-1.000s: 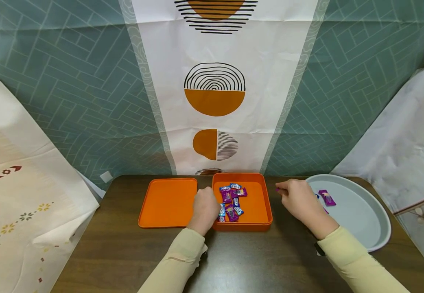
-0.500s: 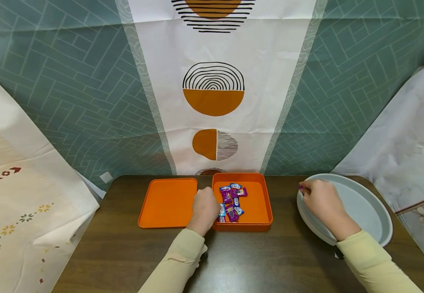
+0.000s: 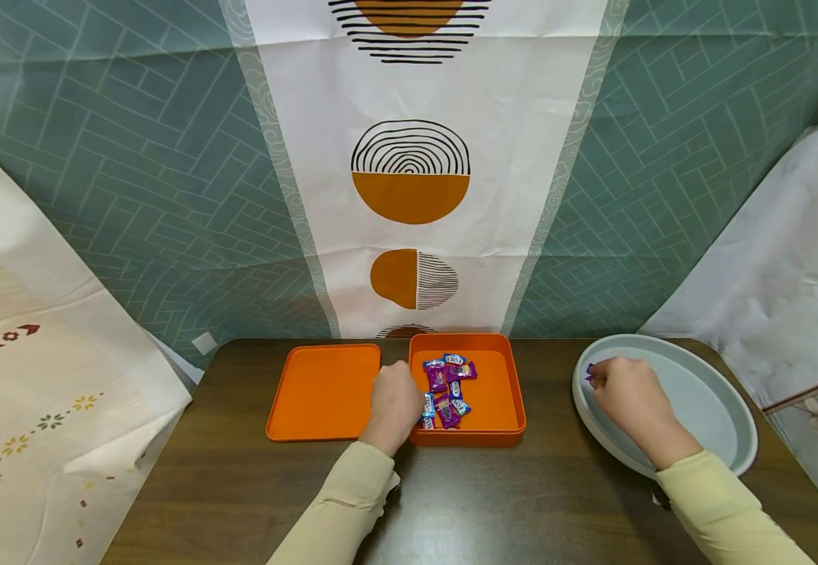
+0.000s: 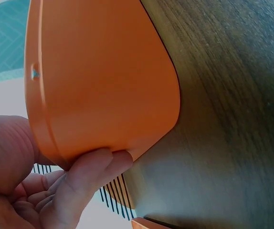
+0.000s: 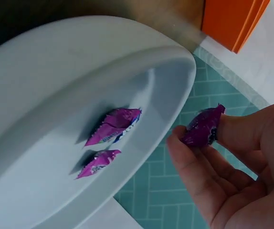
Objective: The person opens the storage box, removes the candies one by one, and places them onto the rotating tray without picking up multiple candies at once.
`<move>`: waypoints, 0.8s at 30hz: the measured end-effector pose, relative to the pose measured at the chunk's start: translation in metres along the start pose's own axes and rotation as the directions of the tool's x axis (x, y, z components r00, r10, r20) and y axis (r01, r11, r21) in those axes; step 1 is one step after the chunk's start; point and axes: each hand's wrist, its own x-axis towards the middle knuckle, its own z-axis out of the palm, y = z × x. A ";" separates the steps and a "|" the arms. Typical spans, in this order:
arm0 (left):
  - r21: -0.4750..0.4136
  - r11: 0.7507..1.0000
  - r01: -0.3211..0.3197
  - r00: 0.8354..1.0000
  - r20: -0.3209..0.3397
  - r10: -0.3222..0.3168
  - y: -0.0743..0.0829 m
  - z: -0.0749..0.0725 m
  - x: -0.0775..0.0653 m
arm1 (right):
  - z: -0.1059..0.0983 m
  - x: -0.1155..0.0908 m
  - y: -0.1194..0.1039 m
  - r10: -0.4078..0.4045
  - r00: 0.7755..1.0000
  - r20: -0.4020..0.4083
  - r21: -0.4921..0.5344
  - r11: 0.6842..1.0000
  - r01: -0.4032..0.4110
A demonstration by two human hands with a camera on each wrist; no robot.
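Note:
My left hand (image 3: 395,400) grips the left wall of the orange box (image 3: 499,392); in the left wrist view its thumb and fingers pinch the box wall (image 4: 108,86) near a corner. Several purple and blue wrapped candies (image 3: 447,410) lie inside, mostly on the left side. Over the left rim of the round pale grey tray (image 3: 695,412), my right hand (image 3: 631,392) pinches a purple wrapped candy (image 5: 204,128) between thumb and fingertips. Two purple-wrapped candies (image 5: 113,125) lie on the tray floor in the right wrist view, with a bit of blue wrapper under one; the hand hides them from the head camera.
A flat orange lid or tray (image 3: 324,392) lies left of the box. Both stand on a dark wooden table (image 3: 480,502). Behind it hangs a patterned cloth (image 3: 416,286), and pale cloths hang at both sides.
My right hand, with a purple candy between its fingers, has moved right from the gap beside the box to over the tray's left rim. The left hand stays on the box.

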 end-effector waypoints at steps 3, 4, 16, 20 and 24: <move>-0.008 1.000 0.008 1.000 0.011 -0.008 0.000 -0.001 0.000 | 0.003 -0.001 0.001 0.024 0.999 0.042 -0.002 1.000 -0.024; -0.009 1.000 0.012 1.000 0.012 -0.011 0.000 -0.001 0.000 | 0.004 -0.002 0.001 0.027 0.998 0.052 -0.005 1.000 -0.027; -0.030 0.999 0.011 1.000 0.017 -0.011 0.000 -0.001 -0.001 | 0.013 -0.007 0.002 0.008 0.995 0.096 -0.009 1.000 -0.007; -0.029 1.000 0.006 1.000 0.016 -0.006 0.000 0.000 -0.001 | 0.017 -0.007 0.005 -0.005 0.993 0.119 -0.018 1.000 0.007; -0.007 1.000 0.007 1.000 0.008 -0.006 0.000 0.000 0.000 | 0.019 -0.007 0.006 -0.001 0.992 0.127 -0.021 1.000 0.003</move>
